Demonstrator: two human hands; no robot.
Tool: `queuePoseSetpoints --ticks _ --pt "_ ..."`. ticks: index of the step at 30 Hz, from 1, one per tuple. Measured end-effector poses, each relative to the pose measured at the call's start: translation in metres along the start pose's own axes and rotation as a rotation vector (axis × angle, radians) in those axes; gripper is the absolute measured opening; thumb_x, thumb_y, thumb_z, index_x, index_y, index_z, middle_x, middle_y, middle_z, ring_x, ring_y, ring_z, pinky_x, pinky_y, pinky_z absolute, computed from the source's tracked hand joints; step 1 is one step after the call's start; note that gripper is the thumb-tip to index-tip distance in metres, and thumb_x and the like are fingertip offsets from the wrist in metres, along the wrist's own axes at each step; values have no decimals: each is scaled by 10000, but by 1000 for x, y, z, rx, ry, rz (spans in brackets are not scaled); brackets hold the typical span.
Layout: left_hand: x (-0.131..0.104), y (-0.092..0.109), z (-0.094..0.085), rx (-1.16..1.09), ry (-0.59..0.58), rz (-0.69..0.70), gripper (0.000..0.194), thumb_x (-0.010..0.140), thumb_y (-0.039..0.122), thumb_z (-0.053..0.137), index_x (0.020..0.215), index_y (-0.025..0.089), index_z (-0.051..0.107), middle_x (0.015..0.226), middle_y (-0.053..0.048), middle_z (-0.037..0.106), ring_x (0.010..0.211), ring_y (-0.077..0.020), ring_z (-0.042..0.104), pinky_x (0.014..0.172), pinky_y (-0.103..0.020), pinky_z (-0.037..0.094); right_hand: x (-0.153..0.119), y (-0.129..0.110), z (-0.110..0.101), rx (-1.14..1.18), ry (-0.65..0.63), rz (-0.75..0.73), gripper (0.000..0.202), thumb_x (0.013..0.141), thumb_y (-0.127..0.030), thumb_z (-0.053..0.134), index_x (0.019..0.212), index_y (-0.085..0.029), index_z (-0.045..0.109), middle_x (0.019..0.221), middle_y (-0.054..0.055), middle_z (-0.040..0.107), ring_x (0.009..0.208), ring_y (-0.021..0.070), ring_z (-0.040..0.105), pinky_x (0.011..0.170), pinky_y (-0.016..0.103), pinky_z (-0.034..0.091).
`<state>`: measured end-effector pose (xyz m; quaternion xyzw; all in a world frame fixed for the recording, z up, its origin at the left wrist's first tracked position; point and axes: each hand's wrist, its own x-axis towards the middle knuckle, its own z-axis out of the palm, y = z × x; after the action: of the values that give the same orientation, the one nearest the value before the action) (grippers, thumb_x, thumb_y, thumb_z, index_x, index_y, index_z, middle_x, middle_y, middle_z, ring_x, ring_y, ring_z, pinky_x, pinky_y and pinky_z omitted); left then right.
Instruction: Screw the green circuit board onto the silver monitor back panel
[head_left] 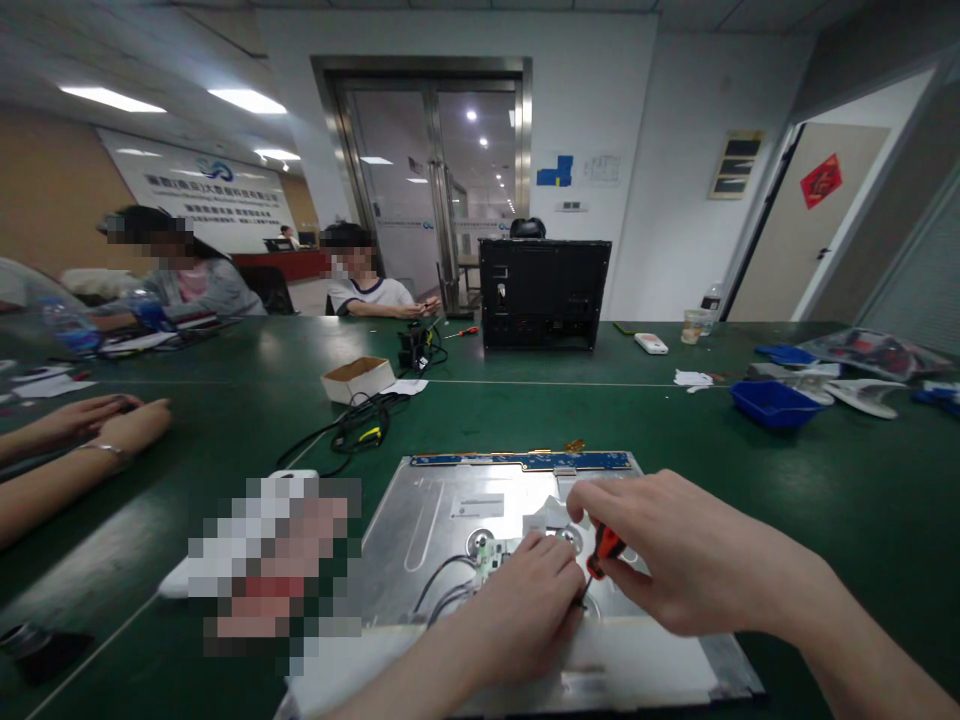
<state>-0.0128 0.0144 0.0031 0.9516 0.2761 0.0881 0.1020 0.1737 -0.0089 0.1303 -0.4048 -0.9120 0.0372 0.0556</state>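
Before me a silver metal display panel (390, 545) lies flat on the table. A blue circuit strip (525, 461) runs along its far edge. In my right hand (667, 550) is a screwdriver (606, 548) with a red and black handle, its shaft slanting down to the panel. My left hand (525, 600) rests on the panel beside the shaft, fingers bent inward; what they hold, if anything, is hidden. Just left of it sits a small green circuit board (495, 553) with dark cables (442, 580) leading off.
A cardboard box (358, 380) and black cables (341, 435) lie beyond the panel. Further back stands a black monitor housing (544, 295). A blue tray (776, 400) is at right. Another person's hands (124, 425) rest at left; two seated people are behind.
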Motion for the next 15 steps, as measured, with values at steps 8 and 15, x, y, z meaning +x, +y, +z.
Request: queuePoseSetpoints --ticks 8,15 --pt "0 0 0 -3 -6 6 108 885 136 535 979 186 545 1073 -67 608 1010 -236 557 933 -387 401 2 3 2 -73 -11 61 156 877 -251 585 1032 -236 576 800 19 707 677 217 648 546 276 326" --pt "0 1 1 -2 12 1 145 904 156 523 1041 188 558 1071 -64 605 1024 -239 551 930 -387 408 0 -2 2 -28 -19 61 166 832 -263 645 970 -235 557 832 15 706 715 227 653 551 286 323"
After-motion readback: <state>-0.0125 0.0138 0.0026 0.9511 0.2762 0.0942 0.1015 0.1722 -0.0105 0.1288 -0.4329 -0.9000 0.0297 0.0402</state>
